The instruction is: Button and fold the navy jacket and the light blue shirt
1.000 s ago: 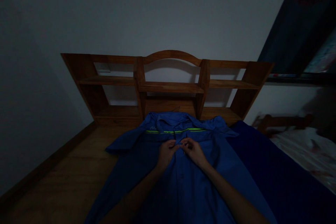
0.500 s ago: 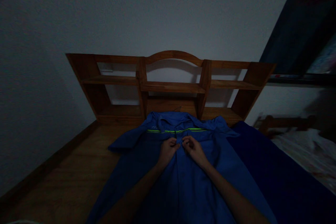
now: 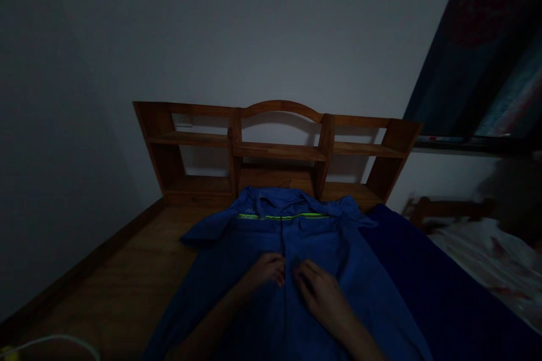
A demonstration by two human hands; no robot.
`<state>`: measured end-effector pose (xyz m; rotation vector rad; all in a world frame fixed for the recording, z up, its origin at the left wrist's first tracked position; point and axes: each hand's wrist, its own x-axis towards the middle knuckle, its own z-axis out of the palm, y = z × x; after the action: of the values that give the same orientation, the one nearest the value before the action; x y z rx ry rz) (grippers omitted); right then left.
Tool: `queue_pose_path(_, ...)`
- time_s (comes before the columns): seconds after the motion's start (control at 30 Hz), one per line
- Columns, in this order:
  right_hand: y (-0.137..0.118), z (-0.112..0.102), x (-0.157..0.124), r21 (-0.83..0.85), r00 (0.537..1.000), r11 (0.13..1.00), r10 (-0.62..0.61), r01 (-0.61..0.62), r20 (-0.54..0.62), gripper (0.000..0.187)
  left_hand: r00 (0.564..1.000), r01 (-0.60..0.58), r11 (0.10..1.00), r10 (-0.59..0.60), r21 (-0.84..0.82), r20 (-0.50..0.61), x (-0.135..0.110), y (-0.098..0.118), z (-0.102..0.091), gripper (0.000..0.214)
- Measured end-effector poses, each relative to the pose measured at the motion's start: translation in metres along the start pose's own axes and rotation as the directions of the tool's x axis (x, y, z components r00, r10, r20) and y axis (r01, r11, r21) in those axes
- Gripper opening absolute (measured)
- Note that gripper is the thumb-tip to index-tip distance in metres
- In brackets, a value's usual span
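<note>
A blue work shirt (image 3: pixel 254 248) with a bright green stripe across the chest lies spread front-up on a bare wooden bed board (image 3: pixel 127 282). My left hand (image 3: pixel 266 269) and my right hand (image 3: pixel 318 292) rest side by side on the shirt's front placket, below the stripe. Both have their fingers curled down against the cloth at the middle seam. The dim light hides whether either pinches a button or fabric edge.
A wooden headboard with open shelves (image 3: pixel 277 149) stands against the grey wall behind the shirt. Dark blue cloth (image 3: pixel 444 287) covers the bed's right side. A second bed with pale bedding (image 3: pixel 483 248) is further right. A pale cord (image 3: pixel 51 341) curves at the bottom left.
Both hands have moved down the shirt front, away from the green stripe towards me. The camera has tilted, so the headboard sits lower in view.
</note>
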<state>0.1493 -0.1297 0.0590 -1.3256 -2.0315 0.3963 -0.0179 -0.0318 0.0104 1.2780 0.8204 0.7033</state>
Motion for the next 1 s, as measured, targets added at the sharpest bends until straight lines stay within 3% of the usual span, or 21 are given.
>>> queue_pose_path(0.1,-0.008,0.013,-0.025,-0.05,0.998,0.998,0.046,-0.049,-0.053,0.031,0.996,0.009,1.0,-0.008,-0.008,0.092,-0.03,-0.005,0.01,0.021)
queue_pose_path(0.23,-0.008,0.025,-0.033,-0.01,0.99,0.997,0.077,-0.079,-0.116,0.035,0.999,-0.045,0.998,0.045,-0.046,0.016,-0.048,-0.003,0.025,0.024)
queue_pose_path(0.43,0.002,0.021,-0.032,0.269,0.98,0.959,0.128,-0.084,-0.15,0.033,0.996,-0.082,0.991,0.084,-0.103,0.017,-0.058,0.005,0.045,0.036)
queue_pose_path(0.53,0.014,0.02,-0.03,0.416,0.976,0.905,0.165,-0.092,-0.141,0.03,0.991,-0.132,0.991,0.132,0.016,-0.004,-0.058,0.005,0.048,0.049)
queue_pose_path(0.6,0.021,0.02,-0.03,0.47,0.969,0.877,0.193,-0.101,-0.153,0.031,0.971,-0.189,0.962,0.213,0.198,-0.109,-0.053,0.003,0.046,0.051)
queue_pose_path(0.67,0.025,0.019,-0.031,0.488,0.955,0.866,0.225,-0.107,-0.191,0.032,0.924,-0.205,0.889,0.313,0.41,-0.218,-0.046,-0.001,0.043,0.046)
queue_pose_path(0.73,0.026,0.018,-0.032,0.486,0.938,0.867,0.254,-0.113,-0.237,0.033,0.891,-0.197,0.806,0.385,0.558,-0.242,-0.038,-0.004,0.04,0.034)
queue_pose_path(0.87,0.022,0.015,-0.035,0.49,0.928,0.862,0.28,-0.129,-0.247,0.033,0.897,-0.213,0.744,0.406,0.633,-0.175,-0.029,-0.005,0.041,0.02)
queue_pose_path(1.0,0.019,0.016,-0.036,0.471,0.935,0.874,0.258,-0.118,-0.245,0.031,0.937,-0.154,0.794,0.306,0.588,-0.169,-0.03,-0.004,0.043,0.017)
